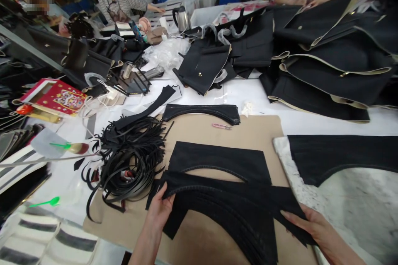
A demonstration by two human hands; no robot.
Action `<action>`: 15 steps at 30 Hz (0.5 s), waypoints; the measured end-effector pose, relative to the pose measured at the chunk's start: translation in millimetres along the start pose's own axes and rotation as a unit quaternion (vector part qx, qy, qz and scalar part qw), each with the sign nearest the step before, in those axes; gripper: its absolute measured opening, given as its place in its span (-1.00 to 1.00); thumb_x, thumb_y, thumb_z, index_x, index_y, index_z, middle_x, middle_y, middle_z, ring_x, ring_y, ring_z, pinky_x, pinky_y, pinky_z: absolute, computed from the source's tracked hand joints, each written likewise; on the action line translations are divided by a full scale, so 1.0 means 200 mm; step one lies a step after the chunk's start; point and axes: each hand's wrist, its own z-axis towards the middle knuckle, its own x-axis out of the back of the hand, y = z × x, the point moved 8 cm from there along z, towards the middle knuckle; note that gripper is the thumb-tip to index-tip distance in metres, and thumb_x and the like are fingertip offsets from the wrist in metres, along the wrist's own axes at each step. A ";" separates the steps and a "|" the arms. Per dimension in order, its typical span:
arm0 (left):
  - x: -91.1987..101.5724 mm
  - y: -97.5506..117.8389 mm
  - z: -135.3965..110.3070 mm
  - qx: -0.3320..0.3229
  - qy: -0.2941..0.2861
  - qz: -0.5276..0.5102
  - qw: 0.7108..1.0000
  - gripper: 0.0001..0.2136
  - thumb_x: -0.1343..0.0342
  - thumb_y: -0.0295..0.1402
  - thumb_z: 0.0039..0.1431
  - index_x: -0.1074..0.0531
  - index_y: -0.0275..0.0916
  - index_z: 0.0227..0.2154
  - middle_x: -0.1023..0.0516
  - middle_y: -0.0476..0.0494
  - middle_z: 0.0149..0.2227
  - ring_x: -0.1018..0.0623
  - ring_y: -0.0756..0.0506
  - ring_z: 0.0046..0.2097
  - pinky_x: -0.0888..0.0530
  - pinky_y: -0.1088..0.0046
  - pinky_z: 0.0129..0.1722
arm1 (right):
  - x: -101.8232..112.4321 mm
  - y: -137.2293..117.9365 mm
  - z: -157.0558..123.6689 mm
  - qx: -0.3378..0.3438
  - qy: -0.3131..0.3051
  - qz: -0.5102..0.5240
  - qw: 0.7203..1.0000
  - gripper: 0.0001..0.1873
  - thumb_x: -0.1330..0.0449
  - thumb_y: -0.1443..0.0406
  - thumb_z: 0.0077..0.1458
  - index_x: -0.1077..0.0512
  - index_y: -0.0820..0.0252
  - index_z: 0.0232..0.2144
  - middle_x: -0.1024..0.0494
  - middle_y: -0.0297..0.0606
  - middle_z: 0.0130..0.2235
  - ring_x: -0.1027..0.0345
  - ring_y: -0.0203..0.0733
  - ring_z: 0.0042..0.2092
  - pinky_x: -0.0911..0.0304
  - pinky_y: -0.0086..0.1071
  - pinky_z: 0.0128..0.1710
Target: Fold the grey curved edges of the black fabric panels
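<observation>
A curved black leather-like panel (224, 192) is stretched between my two hands, low over the brown board. My left hand (161, 205) pinches its left end, thumb on top. At the other end, my right hand (311, 221) grips the right tip between thumb and fingers. Beneath it lie more curved black panels (248, 236) in a stack, partly hidden. Just behind is another black panel (217, 155) with an arched cutout. To the left of my left hand sits a tangled heap of thin black strips (130, 165).
The brown board (261, 130) bears a pink-handled small tool (221, 126) and a stack of curved pieces (202, 112). Black bag bodies (329, 62) pile up at the back right. A marble-patterned slab (351, 207) lies at right. A kettle (183, 20) and a person (121, 4) are behind.
</observation>
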 end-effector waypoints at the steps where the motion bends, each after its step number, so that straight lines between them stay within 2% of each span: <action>1: -0.03 0.04 0.02 -0.017 -0.007 0.018 1.000 -0.82 -0.07 -0.58 0.16 -0.46 -0.22 -0.23 -0.62 -0.07 -0.26 -0.61 -0.02 -0.22 -0.57 0.45 -0.21 | 0.02 -0.05 0.05 0.030 0.011 -0.020 0.999 -0.62 -0.43 0.11 -0.26 -0.54 0.14 -0.35 -0.60 -0.26 -0.44 -0.49 -0.02 -0.39 -0.43 -0.21 -0.29; 4: -0.13 0.13 0.10 -0.057 -0.022 0.081 0.995 -0.80 -0.14 -0.58 0.09 -0.46 -0.19 -0.24 -0.60 -0.05 -0.18 -0.60 -0.01 -0.18 -0.56 0.43 -0.18 | 0.03 -0.15 0.20 0.107 0.030 -0.087 0.990 -0.55 -0.38 0.05 -0.20 -0.52 0.18 -0.27 -0.61 -0.23 -0.37 -0.49 -0.03 -0.34 -0.41 -0.26 -0.33; 7: -0.17 0.15 0.20 -0.080 -0.014 0.156 0.984 -0.77 -0.21 -0.56 -0.01 -0.47 -0.21 -0.25 -0.59 -0.09 -0.20 -0.60 -0.02 -0.23 -0.55 0.40 -0.22 | 0.04 -0.21 0.33 0.167 0.080 -0.163 0.969 -0.50 -0.33 -0.02 -0.22 -0.53 0.20 -0.29 -0.62 -0.19 -0.31 -0.48 0.02 -0.27 -0.41 -0.25 -0.32; 11: -0.15 0.15 0.30 -0.106 0.027 0.263 0.959 -0.70 -0.33 -0.44 -0.19 -0.47 -0.29 -0.31 -0.57 -0.10 -0.40 -0.55 -0.06 -0.42 -0.49 0.41 -0.41 | 0.04 -0.26 0.40 0.223 0.144 -0.253 0.930 -0.54 -0.26 -0.06 -0.21 -0.53 0.13 -0.36 -0.62 -0.23 -0.28 -0.47 0.06 -0.19 -0.39 -0.23 -0.21; 15: -0.14 0.18 0.36 -0.172 0.050 0.351 0.919 -0.63 -0.38 -0.24 -0.35 -0.46 -0.31 -0.44 -0.49 -0.01 -0.52 -0.48 -0.04 -0.48 -0.40 0.45 -0.45 | 0.10 -0.23 0.44 0.216 0.216 -0.345 0.887 -0.60 -0.17 -0.10 -0.15 -0.48 0.07 -0.48 -0.60 -0.28 -0.40 -0.47 0.04 -0.25 -0.36 -0.22 -0.21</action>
